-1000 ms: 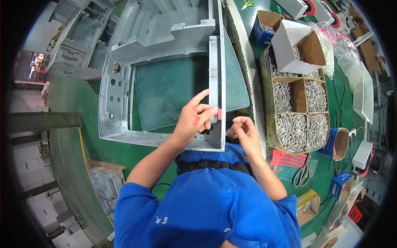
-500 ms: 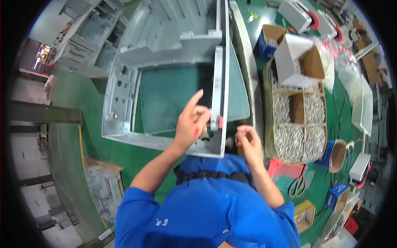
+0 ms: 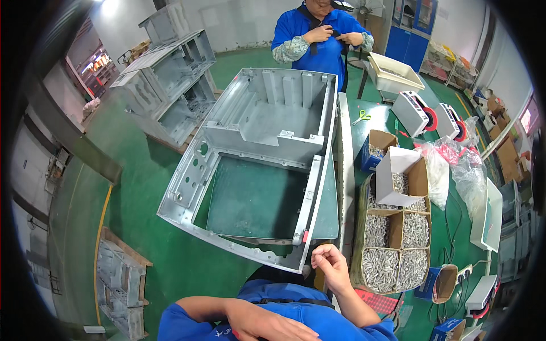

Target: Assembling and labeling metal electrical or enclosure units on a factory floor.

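Note:
My left hand (image 3: 270, 325) lies across the front of my blue shirt, low in the view. Its fingers are stretched out, and a bit of red shows at its edge. My right hand (image 3: 331, 266) is closed beside the near right corner of a large grey metal housing (image 3: 227, 233); whatever its curled fingers hold, if anything, is hidden. The housing is an open frame with a rectangular opening and a deeper walled section at its far end. A small red piece (image 3: 305, 236) sticks to its right rail. Beneath it is a dark green round-cornered board (image 3: 256, 199).
Right of the housing stands a divided carton (image 3: 359, 258) full of small metal parts, with a white box (image 3: 387, 176) on top. Green-handled scissors (image 3: 362, 117) and tape dispensers (image 3: 410, 112) lie beyond. A co-worker (image 3: 310, 48) stands at the back. Grey housings (image 3: 170, 85) are stacked left.
My left hand has left the housing's right rail and come back to my chest. My right hand stays closed near the corner. The view has tilted up, showing the co-worker.

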`<state>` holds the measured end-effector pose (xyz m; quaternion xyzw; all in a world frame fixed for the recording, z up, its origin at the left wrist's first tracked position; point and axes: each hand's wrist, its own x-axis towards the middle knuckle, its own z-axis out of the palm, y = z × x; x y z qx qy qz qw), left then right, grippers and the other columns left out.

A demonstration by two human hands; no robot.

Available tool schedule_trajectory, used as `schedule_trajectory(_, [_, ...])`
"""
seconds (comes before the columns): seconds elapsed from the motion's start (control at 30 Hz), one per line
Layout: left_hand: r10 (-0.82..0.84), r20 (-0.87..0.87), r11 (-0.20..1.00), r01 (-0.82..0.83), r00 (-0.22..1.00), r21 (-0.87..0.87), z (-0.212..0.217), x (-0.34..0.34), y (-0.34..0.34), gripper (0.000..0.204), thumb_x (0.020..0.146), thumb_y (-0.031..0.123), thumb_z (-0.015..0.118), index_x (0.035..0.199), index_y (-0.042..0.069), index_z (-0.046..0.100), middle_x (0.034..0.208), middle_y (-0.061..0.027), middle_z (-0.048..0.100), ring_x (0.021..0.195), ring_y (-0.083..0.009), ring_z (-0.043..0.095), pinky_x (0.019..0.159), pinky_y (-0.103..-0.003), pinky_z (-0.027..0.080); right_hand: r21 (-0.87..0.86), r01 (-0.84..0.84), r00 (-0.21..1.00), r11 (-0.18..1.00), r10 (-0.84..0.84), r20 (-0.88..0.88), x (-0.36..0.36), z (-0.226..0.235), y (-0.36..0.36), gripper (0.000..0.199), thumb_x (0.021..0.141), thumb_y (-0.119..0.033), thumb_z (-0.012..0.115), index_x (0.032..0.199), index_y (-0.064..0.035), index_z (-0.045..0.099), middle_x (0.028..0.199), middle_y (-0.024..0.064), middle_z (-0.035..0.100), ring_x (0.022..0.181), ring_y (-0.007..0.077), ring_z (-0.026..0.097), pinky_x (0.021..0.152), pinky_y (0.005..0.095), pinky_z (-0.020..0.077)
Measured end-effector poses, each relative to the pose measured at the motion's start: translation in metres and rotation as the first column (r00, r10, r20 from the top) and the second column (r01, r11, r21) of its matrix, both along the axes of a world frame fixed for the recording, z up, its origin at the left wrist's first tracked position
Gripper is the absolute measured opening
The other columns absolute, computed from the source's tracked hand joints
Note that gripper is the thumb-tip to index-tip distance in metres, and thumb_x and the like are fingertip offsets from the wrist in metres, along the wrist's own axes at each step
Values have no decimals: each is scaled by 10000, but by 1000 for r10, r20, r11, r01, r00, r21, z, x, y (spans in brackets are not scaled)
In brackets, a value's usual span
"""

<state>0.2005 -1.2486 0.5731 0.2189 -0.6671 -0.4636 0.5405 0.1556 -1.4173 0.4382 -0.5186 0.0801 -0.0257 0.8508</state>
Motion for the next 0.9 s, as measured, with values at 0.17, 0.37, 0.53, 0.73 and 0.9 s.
schedule_trajectory(0.17, [-27, 52, 990, 34, 998, -139, -9, -6, 20, 356, 866, 286, 418, 799, -63, 440, 957, -258, 500, 958, -436, 471, 828, -575, 336, -31, 90, 996, 995, -90, 2, -13, 5, 15, 92, 805, -51, 518, 887, -15, 498, 747, 47, 527, 662, 105, 496, 608, 222, 408])
schedule_trajectory(0.37, [-154, 53, 954, 162, 987, -253, -6, -2, 64, 708, 776, 448, 495, 1175, -120, 356, 1228, -252, 360, 1156, -389, 325, 948, -492, 235, -81, 244, 969, 966, -245, -8, -27, 12, 46, 77, 801, -45, 512, 872, -17, 497, 737, 49, 530, 650, 106, 492, 600, 217, 398])
schedule_trajectory(0.53, [-322, 70, 929, 329, 944, -171, 5, 3, 117, 688, 769, 440, 513, 1151, -118, 381, 1215, -278, 353, 1159, -396, 313, 935, -487, 249, -11, 204, 977, 979, -203, 68, -26, 32, 97, 88, 799, -45, 518, 874, -9, 490, 745, 67, 527, 677, 123, 496, 635, 228, 402])
schedule_trajectory(0.73, [-321, 6, 922, 314, 947, -228, -4, 14, 168, 700, 773, 456, 502, 1122, -140, 392, 1184, -304, 366, 1102, -428, 369, 894, -497, 294, -272, -357, 591, 894, 442, 675, -44, 152, 150, 313, 780, -235, 589, 923, 43, 569, 917, 197, 567, 839, 336, 551, 681, 424, 432])
schedule_trajectory(0.9, [-390, -15, 882, 369, 921, -294, -11, 22, 180, 671, 782, 442, 504, 1088, -149, 419, 1114, -311, 427, 1038, -442, 427, 847, -495, 345, -222, -414, 253, 883, 346, 903, -52, 145, 208, 375, 753, -287, 621, 929, 41, 580, 958, 180, 560, 851, 362, 530, 710, 437, 411])
